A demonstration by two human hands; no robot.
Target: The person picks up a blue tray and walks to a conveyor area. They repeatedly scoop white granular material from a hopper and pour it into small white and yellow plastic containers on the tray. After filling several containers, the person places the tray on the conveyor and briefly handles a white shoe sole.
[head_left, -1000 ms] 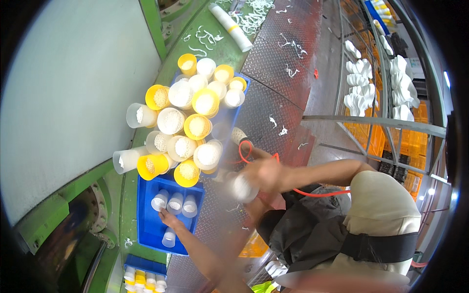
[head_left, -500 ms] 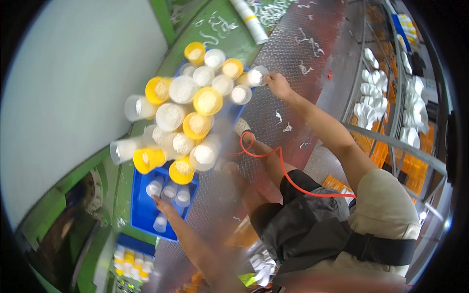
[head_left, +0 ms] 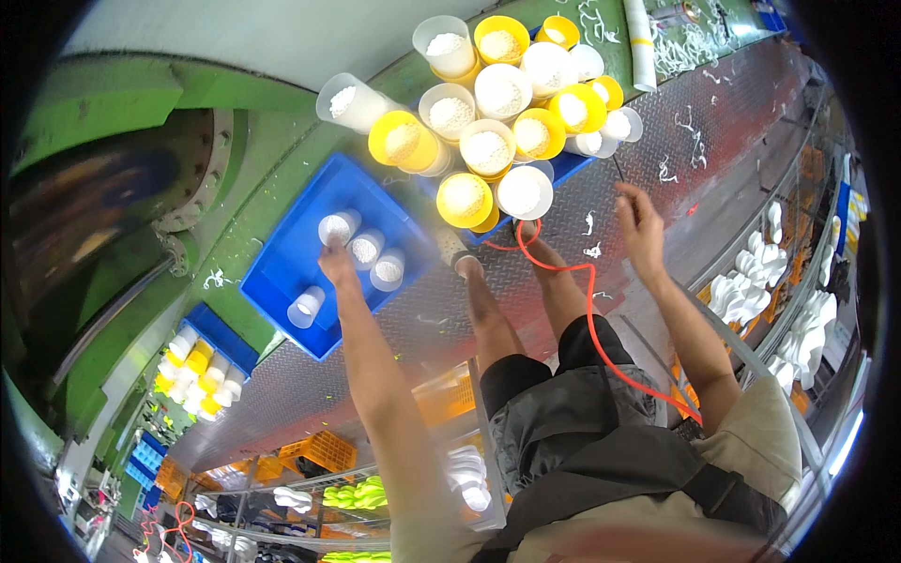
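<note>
My left hand (head_left: 335, 265) reaches into a blue crate (head_left: 282, 246), its fingers closed on a translucent white cup (head_left: 338, 227) holding white pellets. Two similar cups stand beside it, and a tilted cup (head_left: 306, 307) is nearer the crate's left side. Above the metal floor, my right hand (head_left: 641, 227) is empty, its fingers loosely bent and apart. The thing nearest to it is a white pellet cup (head_left: 619, 125) at the right end of a crowded group of yellow cups (head_left: 535, 134) and white cups, many showing white pellets. Another blue crate (head_left: 574, 167) shows partly beneath this group.
A red air hose (head_left: 591, 310) loops across my legs. White scraps (head_left: 694, 141) litter the patterned metal floor (head_left: 648, 122). Racks with white pieces (head_left: 751, 281) stand at right. A smaller blue crate (head_left: 223, 338) with yellow and white cups sits at lower left, beside green machinery (head_left: 103, 94).
The view has turned toward the left, so the cups appear farther right. My right hand has let go of the white cup at the group's end. My left hand remains at its cup.
</note>
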